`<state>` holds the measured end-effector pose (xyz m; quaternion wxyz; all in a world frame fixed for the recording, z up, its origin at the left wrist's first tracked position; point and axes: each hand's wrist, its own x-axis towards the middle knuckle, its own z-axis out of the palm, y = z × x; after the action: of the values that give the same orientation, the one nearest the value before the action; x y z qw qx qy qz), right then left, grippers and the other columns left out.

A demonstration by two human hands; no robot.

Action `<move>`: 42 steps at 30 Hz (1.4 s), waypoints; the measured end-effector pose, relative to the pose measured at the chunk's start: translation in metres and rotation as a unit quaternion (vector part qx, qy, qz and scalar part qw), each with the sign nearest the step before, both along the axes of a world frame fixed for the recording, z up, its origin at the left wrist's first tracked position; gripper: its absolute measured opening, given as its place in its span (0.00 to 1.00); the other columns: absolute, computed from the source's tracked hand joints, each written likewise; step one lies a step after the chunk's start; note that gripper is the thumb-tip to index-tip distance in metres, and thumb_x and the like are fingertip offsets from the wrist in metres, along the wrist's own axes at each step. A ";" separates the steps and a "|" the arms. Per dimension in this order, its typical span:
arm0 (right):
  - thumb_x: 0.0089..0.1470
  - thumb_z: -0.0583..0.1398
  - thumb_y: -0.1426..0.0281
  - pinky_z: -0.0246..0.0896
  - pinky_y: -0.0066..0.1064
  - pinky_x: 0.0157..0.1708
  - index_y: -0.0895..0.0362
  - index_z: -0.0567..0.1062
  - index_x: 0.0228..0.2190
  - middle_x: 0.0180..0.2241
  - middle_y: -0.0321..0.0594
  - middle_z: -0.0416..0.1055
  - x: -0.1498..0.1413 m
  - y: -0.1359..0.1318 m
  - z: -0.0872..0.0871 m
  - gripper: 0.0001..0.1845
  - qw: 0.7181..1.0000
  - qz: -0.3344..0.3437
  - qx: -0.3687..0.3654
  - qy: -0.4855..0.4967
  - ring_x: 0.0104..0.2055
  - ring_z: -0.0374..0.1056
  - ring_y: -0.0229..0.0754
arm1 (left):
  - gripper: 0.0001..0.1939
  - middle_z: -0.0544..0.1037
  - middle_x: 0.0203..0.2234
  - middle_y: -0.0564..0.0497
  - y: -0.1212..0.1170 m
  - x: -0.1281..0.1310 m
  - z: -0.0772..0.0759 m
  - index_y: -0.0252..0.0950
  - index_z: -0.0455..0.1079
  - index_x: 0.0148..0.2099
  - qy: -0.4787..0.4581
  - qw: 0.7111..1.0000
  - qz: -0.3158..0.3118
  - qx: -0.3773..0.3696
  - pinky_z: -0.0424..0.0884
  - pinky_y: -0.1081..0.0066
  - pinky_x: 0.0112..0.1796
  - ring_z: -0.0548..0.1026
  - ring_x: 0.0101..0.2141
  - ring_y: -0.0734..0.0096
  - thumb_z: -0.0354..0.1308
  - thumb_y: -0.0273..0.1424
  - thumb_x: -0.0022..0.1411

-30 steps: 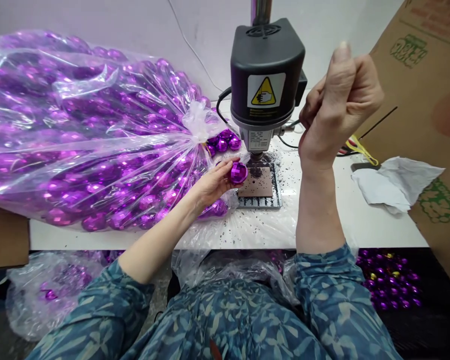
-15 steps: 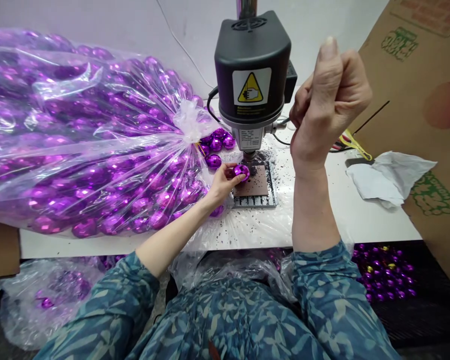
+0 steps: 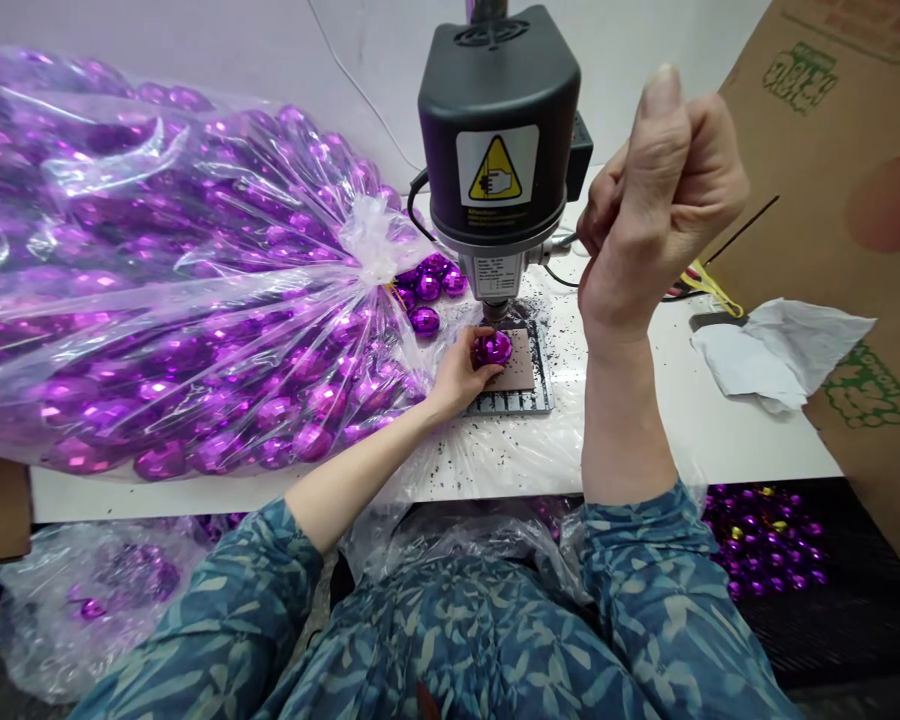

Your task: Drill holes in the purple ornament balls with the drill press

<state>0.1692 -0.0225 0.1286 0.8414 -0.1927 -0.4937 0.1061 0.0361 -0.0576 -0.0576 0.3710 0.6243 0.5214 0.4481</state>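
Note:
My left hand [image 3: 461, 375] pinches a faceted purple ball [image 3: 493, 347] and holds it on the small metal plate [image 3: 523, 372] directly under the spindle of a black bench drill press [image 3: 499, 150]. My right hand [image 3: 656, 205] is raised to the right of the drill head, its fingers curled tightly round the machine's thin feed lever [image 3: 562, 245], most of which is hidden in the fist. A big clear plastic bag [image 3: 165, 280] stuffed with the same purple balls lies on the white table at the left, its mouth beside my left hand.
Dark shavings are scattered on the white table [image 3: 720, 430] around the plate. A crumpled white tissue [image 3: 776, 350] and a large cardboard box [image 3: 855, 220] are at the right. More purple balls [image 3: 761, 545] lie below the table edge, and another bag [image 3: 90, 590] at lower left.
My left hand carried the purple ball from beside the plate to right under the drill spindle. The right hand stayed gripped on the lever.

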 end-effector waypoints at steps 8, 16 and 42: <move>0.57 0.53 0.41 0.44 0.31 0.16 0.52 0.48 0.21 0.14 0.27 0.44 0.001 -0.003 -0.005 0.32 0.998 -0.044 -0.020 -0.027 0.13 0.43 0.29 | 0.21 0.80 0.47 0.46 -0.008 0.005 0.005 0.39 0.66 0.52 -0.023 0.999 0.016 -0.030 0.78 0.58 0.50 0.80 0.47 0.62 0.70 0.28 0.59; 0.61 0.57 0.48 0.41 0.27 0.20 0.55 0.49 0.19 0.15 0.27 0.45 0.001 -0.021 -0.027 0.33 0.999 -0.033 -0.029 0.019 0.16 0.47 0.25 | 0.22 0.81 0.46 0.46 -0.008 0.006 0.007 0.38 0.65 0.49 -0.046 0.998 0.025 -0.035 0.78 0.59 0.50 0.81 0.47 0.62 0.71 0.25 0.56; 0.63 0.60 0.61 0.37 0.25 0.15 0.56 0.47 0.18 0.12 0.26 0.42 0.003 -0.009 -0.049 0.32 0.996 -0.047 0.075 0.027 0.12 0.43 0.25 | 0.22 0.80 0.44 0.47 -0.006 0.007 0.006 0.39 0.66 0.48 -0.013 0.999 0.037 -0.019 0.78 0.60 0.47 0.80 0.45 0.63 0.72 0.25 0.56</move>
<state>0.1719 -0.0313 0.0800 0.8705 -0.1496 -0.4677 0.0340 0.0434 -0.0639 -0.0520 0.3726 0.5912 0.5478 0.4599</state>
